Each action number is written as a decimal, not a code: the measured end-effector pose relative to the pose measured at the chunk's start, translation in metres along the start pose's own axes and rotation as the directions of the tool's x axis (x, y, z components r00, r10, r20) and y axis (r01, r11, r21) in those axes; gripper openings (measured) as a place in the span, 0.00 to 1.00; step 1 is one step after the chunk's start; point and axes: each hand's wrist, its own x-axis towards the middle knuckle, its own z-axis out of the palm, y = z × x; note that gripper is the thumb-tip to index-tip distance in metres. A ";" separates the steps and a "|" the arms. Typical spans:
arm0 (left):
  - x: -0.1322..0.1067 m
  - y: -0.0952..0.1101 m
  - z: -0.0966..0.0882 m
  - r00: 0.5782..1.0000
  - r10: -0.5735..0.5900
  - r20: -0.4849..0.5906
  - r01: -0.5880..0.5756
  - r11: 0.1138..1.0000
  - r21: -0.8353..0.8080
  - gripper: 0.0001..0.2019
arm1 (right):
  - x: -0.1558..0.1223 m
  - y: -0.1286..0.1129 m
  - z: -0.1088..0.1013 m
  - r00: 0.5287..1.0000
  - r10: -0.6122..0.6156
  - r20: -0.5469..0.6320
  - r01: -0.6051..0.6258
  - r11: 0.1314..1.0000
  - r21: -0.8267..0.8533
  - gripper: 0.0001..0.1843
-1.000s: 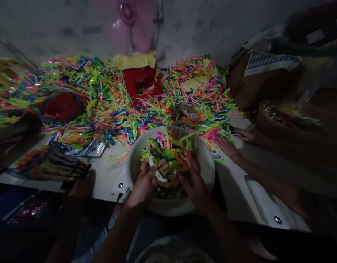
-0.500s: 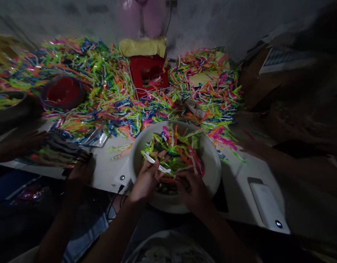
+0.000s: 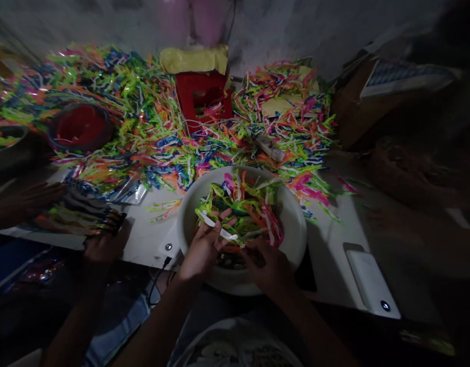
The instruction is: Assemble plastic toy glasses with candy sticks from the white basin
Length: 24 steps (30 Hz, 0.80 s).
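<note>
A white bowl [image 3: 296, 224] holds a heap of bright plastic strips [image 3: 246, 206] in green, orange, pink and white. My left hand [image 3: 200, 250] reaches into the bowl's near side, fingers closed round a white strip [image 3: 218, 228]. My right hand [image 3: 269, 265] is low in the bowl beside it, fingers curled among the strips; what it grips is hidden in the dark. The scene is dim.
A wide pile of coloured strips [image 3: 150, 132] covers the white table [image 3: 330, 260] behind the bowl, around a red stool [image 3: 202, 99] and a red bowl [image 3: 80, 127]. Another person's hand [image 3: 105, 242] holds a flat packet [image 3: 78, 214] at left. Cardboard boxes [image 3: 357, 112] stand at right.
My left hand has lifted a white strip out of the heap. The other person's hand at the right has pulled away from the pile. The camera has tilted down a little.
</note>
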 end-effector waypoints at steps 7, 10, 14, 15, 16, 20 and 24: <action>0.000 -0.001 -0.001 1.000 0.017 0.012 -0.017 0.999 0.034 0.14 | 0.007 0.007 0.005 0.984 0.155 0.087 -0.161 0.984 0.071 0.05; 0.000 -0.001 -0.001 1.000 0.018 0.014 -0.019 0.999 0.030 0.13 | 0.008 0.007 0.004 0.984 0.156 0.089 -0.163 0.983 0.083 0.05; 0.000 -0.001 -0.002 1.000 0.000 0.007 0.000 1.000 0.007 0.12 | 0.006 0.001 0.004 0.992 0.120 0.041 -0.118 0.992 -0.050 0.06; 0.001 -0.001 -0.002 1.000 -0.005 0.012 0.005 1.000 0.003 0.12 | 0.006 -0.001 0.003 0.995 0.099 0.029 -0.096 0.992 -0.082 0.06; 0.000 -0.001 -0.002 1.000 -0.007 0.018 0.007 1.000 0.002 0.12 | 0.006 -0.002 0.003 0.996 0.083 0.022 -0.080 0.992 -0.102 0.06; -0.002 -0.001 0.000 1.000 -0.003 0.028 0.003 1.000 0.008 0.11 | 0.006 0.000 0.001 0.992 0.113 0.062 -0.111 0.993 -0.027 0.09; -0.007 0.000 0.005 0.999 -0.008 0.036 0.006 0.999 0.036 0.14 | 0.009 0.003 0.000 0.968 0.140 0.208 -0.190 0.951 0.242 0.11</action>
